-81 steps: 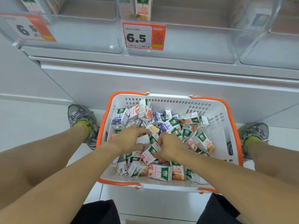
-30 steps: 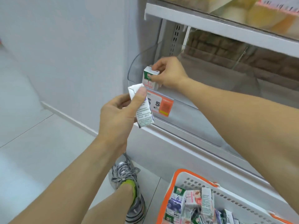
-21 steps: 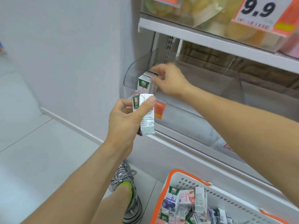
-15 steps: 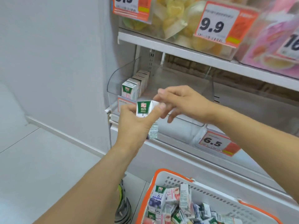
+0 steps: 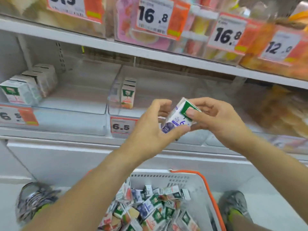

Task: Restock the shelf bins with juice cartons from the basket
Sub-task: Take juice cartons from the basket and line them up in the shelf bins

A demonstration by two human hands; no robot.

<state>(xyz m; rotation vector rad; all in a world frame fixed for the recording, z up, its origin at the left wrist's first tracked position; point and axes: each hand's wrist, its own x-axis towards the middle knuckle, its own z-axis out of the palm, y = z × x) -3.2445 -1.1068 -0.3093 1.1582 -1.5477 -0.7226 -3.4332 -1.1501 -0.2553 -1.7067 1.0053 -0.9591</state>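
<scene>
Both hands hold one small juice carton (image 5: 177, 118), white with a green top and a purple fruit picture, tilted in front of the middle shelf bin (image 5: 150, 112). My left hand (image 5: 155, 129) cups it from below and the left. My right hand (image 5: 215, 117) pinches its green top end. A single peach carton (image 5: 128, 95) stands in the middle bin. The left bin (image 5: 70, 114) holds a row of cartons (image 5: 25, 88). The white basket (image 5: 196, 182) with orange rim sits on the floor below, filled with several loose cartons (image 5: 150, 207).
Price tags reading 6.5 (image 5: 122, 125) hang on the bin fronts. The shelf above (image 5: 150, 52) carries packaged goods behind 16.8 and 12 tags. My shoes (image 5: 33, 200) stand on either side of the basket. A blurred orange-brown package (image 5: 281, 110) fills the right bin.
The view swung right from the left bin to the middle bin. My right hand left the carton it placed in the left bin and joined the left hand on the purple carton.
</scene>
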